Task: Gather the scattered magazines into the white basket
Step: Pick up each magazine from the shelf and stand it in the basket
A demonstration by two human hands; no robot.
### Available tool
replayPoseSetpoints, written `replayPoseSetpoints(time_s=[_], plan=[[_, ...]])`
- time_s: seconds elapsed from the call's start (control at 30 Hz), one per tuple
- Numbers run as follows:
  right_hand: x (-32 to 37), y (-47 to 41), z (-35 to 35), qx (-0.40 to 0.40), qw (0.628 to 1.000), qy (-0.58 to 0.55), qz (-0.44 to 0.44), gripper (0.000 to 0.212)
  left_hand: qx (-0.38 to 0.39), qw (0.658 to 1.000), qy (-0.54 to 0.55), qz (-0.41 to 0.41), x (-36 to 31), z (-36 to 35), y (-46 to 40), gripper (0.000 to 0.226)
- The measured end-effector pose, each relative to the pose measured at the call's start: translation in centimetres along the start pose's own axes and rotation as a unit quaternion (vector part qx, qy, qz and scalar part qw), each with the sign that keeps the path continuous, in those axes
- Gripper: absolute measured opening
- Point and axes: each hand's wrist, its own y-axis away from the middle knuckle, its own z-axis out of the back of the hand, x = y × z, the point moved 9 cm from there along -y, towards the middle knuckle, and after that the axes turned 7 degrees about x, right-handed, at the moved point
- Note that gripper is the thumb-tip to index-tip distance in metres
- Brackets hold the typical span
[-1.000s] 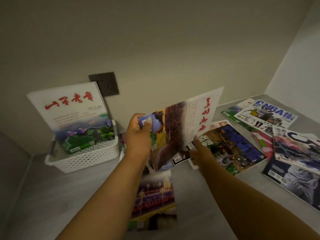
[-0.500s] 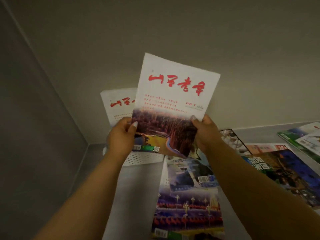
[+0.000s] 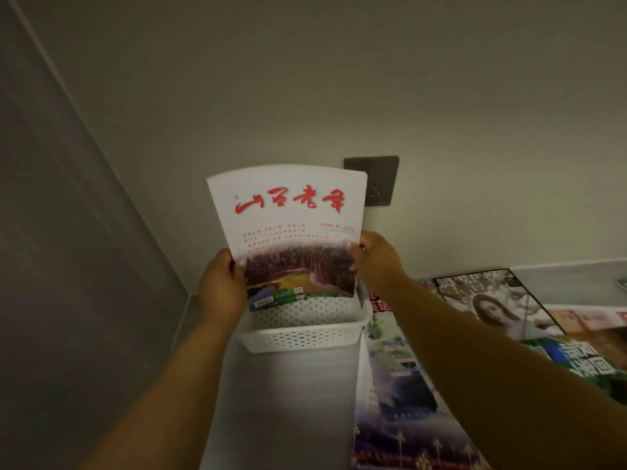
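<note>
A white-covered magazine point(image 3: 291, 228) with red brush lettering stands upright, its lower edge inside the white perforated basket point(image 3: 305, 335). My left hand point(image 3: 222, 288) grips its left edge and my right hand point(image 3: 375, 257) grips its right edge. Behind it, another magazine's green lower corner point(image 3: 274, 300) peeks out in the basket. More magazines lie flat on the grey surface to the right: a purple one point(image 3: 403, 395) beside the basket, a black-and-white one point(image 3: 492, 296), and a green and blue one point(image 3: 583, 361).
The basket sits against the back wall near the left corner, under a dark wall socket point(image 3: 381, 184). A grey side wall point(image 3: 68, 266) closes in on the left. Bare grey surface point(image 3: 285, 401) lies in front of the basket.
Both hands carried the white magazine left and down from mid-air into the basket, in front of the one standing there. The view has swung towards the basket.
</note>
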Motion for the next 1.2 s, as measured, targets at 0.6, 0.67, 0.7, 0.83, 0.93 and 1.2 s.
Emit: replayPoseSetpoints(time_s=[0.6,0.67,0.7,0.83,0.93,1.2], plan=[[-5.3,-0.4,-0.9,-0.089,0.990,-0.071,-0.085,0.029,-0.140,0.988,0.019,0.059,0.6,-1.2,-0.1,0.014],[-6.0,0.5,-0.4,-0.096,0.989,-0.072,-0.086,0.028,-0.133,0.990,0.039,0.022,-1.4,-1.9,1.0,0.013],[-6.5,1.0,-0.1,-0.096,0.988,-0.074,-0.092,0.026,-0.122,0.991,0.048,0.004,-2.3,-2.5,1.4,0.013],[-8.8,3.5,1.2,-0.091,0.987,-0.056,-0.117,0.020,-0.043,0.996,0.065,-0.040,-5.8,-5.7,3.8,0.012],[-10.4,5.7,3.2,-0.106,0.984,-0.046,-0.137,0.013,-0.002,0.995,0.079,-0.054,-7.5,-7.7,5.7,0.011],[-14.4,11.2,6.8,-0.081,0.978,-0.034,-0.189,0.004,0.118,0.990,0.054,-0.061,-9.1,-13.0,10.5,0.006]])
